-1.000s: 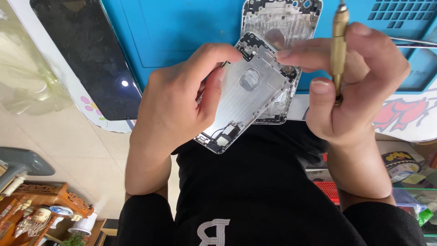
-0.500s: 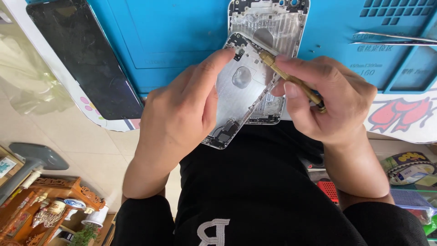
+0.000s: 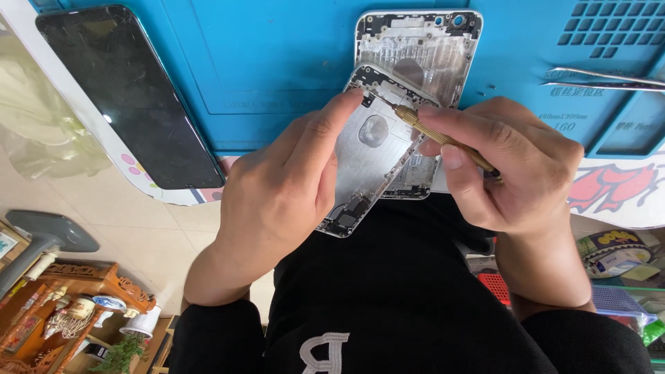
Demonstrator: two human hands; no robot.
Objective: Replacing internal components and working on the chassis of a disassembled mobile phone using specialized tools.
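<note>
My left hand (image 3: 280, 194) grips a silver phone rear housing (image 3: 370, 149), held tilted above the table edge, inner side up, with my index finger near its top corner. My right hand (image 3: 509, 163) pinches a brass-handled screwdriver (image 3: 443, 138) whose tip touches the upper edge of that housing. A second silver phone housing (image 3: 422, 48) lies flat on the blue work mat (image 3: 277, 62), partly under the held one.
A black phone screen (image 3: 128, 93) lies at the mat's left edge. Metal tweezers (image 3: 603, 77) rest on the mat at the right. Below left stand a carved wooden stand with small ornaments (image 3: 83, 305) and a grey lamp base (image 3: 48, 232). Clutter sits at lower right.
My right hand turned the screwdriver from upright down onto the housing's top edge. Both hands and the held housing have shifted slightly toward the flat housing.
</note>
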